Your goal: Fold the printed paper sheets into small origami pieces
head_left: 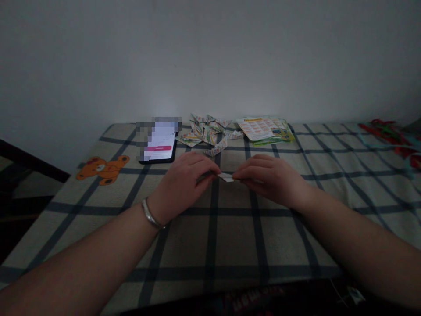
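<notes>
My left hand [184,182] and my right hand [271,177] meet over the middle of a checked cloth [230,228]. Both pinch a small folded piece of paper [226,177] between their fingertips, low over the cloth. A silver bangle [150,215] circles my left wrist. Behind the hands lies a heap of folded printed paper pieces [208,131]. To its right rests a stack of flat printed sheets [263,128].
A lit phone [159,145] lies on the cloth at the back left. An orange bear picture [101,169] is on the cloth's left edge. Red and green items [391,134] lie at the far right. A pale wall rises behind.
</notes>
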A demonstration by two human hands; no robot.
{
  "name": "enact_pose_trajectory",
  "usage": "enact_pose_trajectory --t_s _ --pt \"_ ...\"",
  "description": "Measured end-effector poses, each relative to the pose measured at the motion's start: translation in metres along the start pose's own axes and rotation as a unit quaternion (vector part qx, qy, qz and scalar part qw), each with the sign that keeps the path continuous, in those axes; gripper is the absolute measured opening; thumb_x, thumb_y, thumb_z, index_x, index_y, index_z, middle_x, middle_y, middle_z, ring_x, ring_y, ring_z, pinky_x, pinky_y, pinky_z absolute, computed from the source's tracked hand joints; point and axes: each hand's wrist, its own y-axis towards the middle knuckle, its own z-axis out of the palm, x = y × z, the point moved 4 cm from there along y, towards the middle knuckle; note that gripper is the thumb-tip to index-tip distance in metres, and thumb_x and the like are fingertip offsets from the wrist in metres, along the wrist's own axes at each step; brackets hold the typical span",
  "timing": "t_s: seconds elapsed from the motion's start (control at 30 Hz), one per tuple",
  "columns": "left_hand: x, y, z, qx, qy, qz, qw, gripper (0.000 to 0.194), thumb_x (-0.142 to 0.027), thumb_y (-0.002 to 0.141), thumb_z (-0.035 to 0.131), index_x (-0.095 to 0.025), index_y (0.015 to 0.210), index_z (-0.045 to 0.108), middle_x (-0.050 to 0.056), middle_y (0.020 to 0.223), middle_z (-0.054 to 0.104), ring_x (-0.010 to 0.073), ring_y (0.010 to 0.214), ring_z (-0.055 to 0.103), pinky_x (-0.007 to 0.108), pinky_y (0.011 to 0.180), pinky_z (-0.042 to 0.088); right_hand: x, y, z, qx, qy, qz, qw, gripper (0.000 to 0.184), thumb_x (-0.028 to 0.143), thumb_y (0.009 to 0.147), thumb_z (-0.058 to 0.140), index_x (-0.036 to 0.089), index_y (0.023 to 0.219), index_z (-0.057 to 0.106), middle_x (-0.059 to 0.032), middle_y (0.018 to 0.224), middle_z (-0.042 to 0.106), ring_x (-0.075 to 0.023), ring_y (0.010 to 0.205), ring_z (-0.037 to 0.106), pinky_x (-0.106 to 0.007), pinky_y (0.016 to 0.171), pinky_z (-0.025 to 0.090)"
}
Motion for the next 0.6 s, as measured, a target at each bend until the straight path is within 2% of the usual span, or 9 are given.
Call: enact_pose_trajectory --t_s 0.2,0.5,0.6 --pt "0.005 0.000 0.005 0.024 -0.013 -0.009 1.000 0.017 -0.013 0.087 0.055 -0.021 0.097 0.068 0.002 0.099 0.070 0.0194 0.096 0.060 0.038 0.090 0.046 0.008 0.000 0.001 0.032 -0.002 -0.071 0.997 0.023 0.023 0.093 0.056 0.021 0.112 0.067 -0.0047 0.110 0.072 -0.0177 0.103 0.062 -0.034 0.087 0.052" --pt "0.006 -0.001 0.012 0.071 -0.035 -0.006 0.997 0.019 -0.014 0.086 0.058 -0.021 0.099 0.069 0.001 0.100 0.072 0.0187 0.097 0.064 0.037 0.091 0.048 0.013 0.001 0.009 0.083 -0.025 -0.101 0.991 0.026 0.031 0.094 0.055 0.019 0.114 0.067 -0.0057 0.113 0.071 -0.0208 0.107 0.060 -0.036 0.087 0.052" --pt "0.005 -0.002 0.014 0.086 -0.041 0.016 0.995 0.020 -0.014 0.086 0.058 -0.021 0.100 0.070 0.002 0.101 0.073 0.0182 0.098 0.065 0.038 0.092 0.049 0.015 0.002 0.010 0.097 -0.022 -0.101 0.990 0.026 0.032 0.093 0.056 0.020 0.112 0.068 -0.0060 0.112 0.071 -0.0209 0.106 0.060 -0.036 0.086 0.051"
